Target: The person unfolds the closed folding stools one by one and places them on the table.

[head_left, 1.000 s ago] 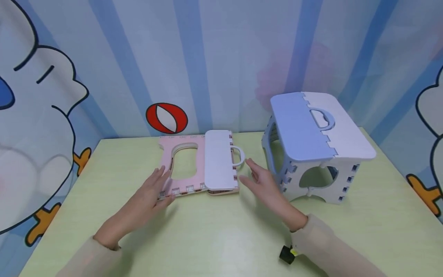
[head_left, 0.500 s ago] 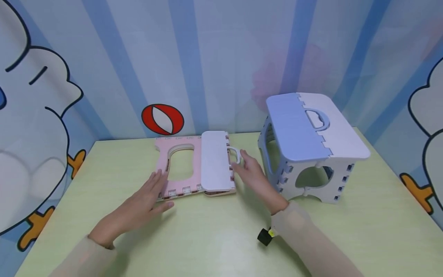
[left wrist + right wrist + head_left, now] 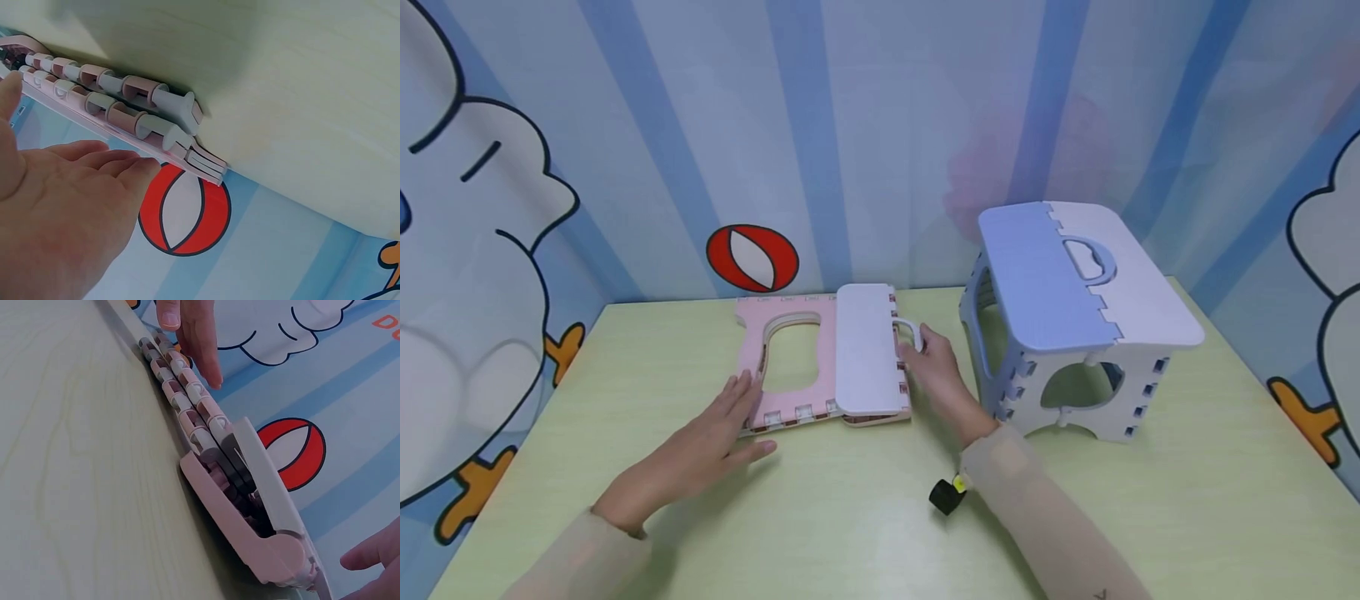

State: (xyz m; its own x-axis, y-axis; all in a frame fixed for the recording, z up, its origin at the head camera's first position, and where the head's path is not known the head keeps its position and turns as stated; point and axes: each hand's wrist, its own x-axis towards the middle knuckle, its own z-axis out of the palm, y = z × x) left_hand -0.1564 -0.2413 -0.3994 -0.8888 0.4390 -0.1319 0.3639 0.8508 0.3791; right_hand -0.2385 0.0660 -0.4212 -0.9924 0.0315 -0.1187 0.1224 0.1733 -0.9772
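Note:
A folded pink-and-white folding stool [image 3: 865, 350] lies flat on the table, its cut-out leg panel to the left and its white seat half to the right. My left hand [image 3: 700, 442] rests at the near left corner of the leg panel, fingers straight. In the left wrist view the palm [image 3: 69, 206] shows beside the stool's hinged edge [image 3: 112, 94]. At the seat's right side, my right hand [image 3: 943, 379] holds the small white carry handle [image 3: 914, 332] between thumb and fingers. The right wrist view shows the seat halves [image 3: 269, 481] folded together; the handle is hidden there.
An unfolded blue-and-white folding stool [image 3: 1075, 292] stands upright to the right, close to my right forearm. A printed curtain [image 3: 895, 150] hangs along the table's back edge. A small black device [image 3: 947, 497] hangs at my right wrist over the pale table [image 3: 835, 517].
My right hand has moved left and in to the white handle and taken hold of it. The left hand stays by the leg panel, and the folded stool has not visibly moved.

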